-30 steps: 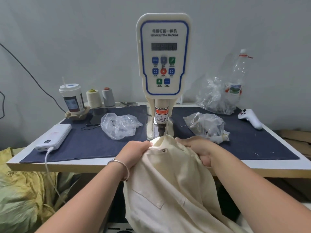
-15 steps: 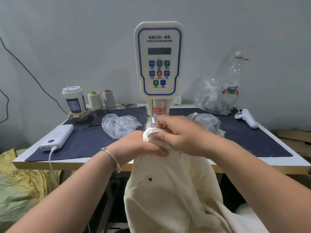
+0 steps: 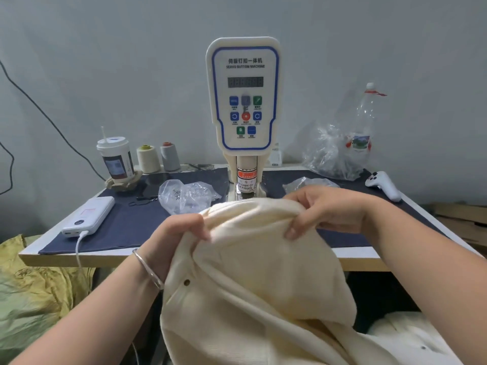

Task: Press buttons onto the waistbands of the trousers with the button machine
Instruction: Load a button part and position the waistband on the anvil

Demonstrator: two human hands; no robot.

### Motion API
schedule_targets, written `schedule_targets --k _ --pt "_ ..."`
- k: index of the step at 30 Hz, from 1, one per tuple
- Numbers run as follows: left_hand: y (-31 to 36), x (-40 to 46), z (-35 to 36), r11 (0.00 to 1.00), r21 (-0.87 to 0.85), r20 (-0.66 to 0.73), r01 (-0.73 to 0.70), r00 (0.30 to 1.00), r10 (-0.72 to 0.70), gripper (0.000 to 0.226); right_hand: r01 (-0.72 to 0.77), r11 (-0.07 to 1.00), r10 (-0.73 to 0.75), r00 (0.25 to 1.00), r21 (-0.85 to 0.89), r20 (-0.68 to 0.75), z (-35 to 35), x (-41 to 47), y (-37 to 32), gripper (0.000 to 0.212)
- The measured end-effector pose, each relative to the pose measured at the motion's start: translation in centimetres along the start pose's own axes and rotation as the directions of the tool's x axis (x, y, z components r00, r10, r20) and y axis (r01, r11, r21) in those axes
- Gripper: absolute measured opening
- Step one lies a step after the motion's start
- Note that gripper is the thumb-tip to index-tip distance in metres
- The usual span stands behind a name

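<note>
Cream trousers (image 3: 263, 280) hang in front of the table, their upper edge lifted just before the white servo button machine (image 3: 243, 101). My left hand (image 3: 181, 233) grips the cloth at the left of that edge. My right hand (image 3: 324, 209) grips it at the right, fingers curled over the fold. A small metal button (image 3: 186, 282) shows on the cloth below my left hand. The bunched fabric hides the machine's lower die.
A dark blue mat (image 3: 131, 225) covers the table. On it lie clear bags of buttons (image 3: 184, 196), a white power bank (image 3: 89, 219), a cup (image 3: 114, 159), two thread cones (image 3: 158, 156), a plastic bottle (image 3: 363, 133) and a white controller (image 3: 383, 184). More cream cloth (image 3: 411, 335) lies lower right.
My hands have moved apart along the trousers' upper edge, spreading the bunched cloth wide in front of the machine. The buttoned part has dropped lower on the left.
</note>
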State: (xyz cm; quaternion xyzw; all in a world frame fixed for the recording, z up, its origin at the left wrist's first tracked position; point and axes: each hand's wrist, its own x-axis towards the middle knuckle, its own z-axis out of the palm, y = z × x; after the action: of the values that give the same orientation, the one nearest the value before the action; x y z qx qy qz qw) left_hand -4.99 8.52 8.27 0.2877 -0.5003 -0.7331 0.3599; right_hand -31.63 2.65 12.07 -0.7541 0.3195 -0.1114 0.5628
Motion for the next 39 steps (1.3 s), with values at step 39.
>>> schedule_targets --k 39 --pt "-6.2 6.5 -11.0 0.464 0.761 -0.614 0.453 0.734 0.290 0.023 -0.776 0.556 0.106 0.422 -0.298 -0.900 -9.7 7.3 15.6 0.020"
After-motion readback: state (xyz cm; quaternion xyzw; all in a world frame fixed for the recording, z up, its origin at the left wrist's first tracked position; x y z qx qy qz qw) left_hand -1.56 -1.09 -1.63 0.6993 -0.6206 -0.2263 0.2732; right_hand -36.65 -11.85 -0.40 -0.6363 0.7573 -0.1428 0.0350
